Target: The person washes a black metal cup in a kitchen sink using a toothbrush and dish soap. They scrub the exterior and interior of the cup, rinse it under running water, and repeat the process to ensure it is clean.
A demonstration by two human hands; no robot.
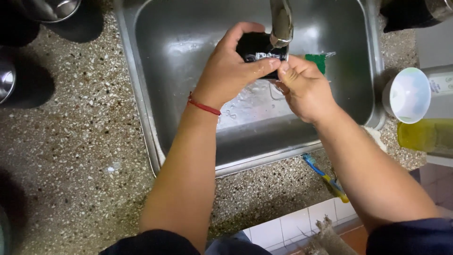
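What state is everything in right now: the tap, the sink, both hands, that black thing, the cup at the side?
Tap: running, water falling.
Black object: held under the tap, wet.
Left hand: closed around the black object.
Right hand: fingers touching the black object.
Sink: wet, not filled.
White cup: lying on its side, empty.
Toothbrush: lying on the counter.

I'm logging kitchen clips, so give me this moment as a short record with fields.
Setting: steel sink set in a speckled stone counter
Left hand: grips a small black object under the tap
Right hand: touches the same object
Left wrist: red string bracelet
In sink: green sponge
On counter: toothbrush, white cup
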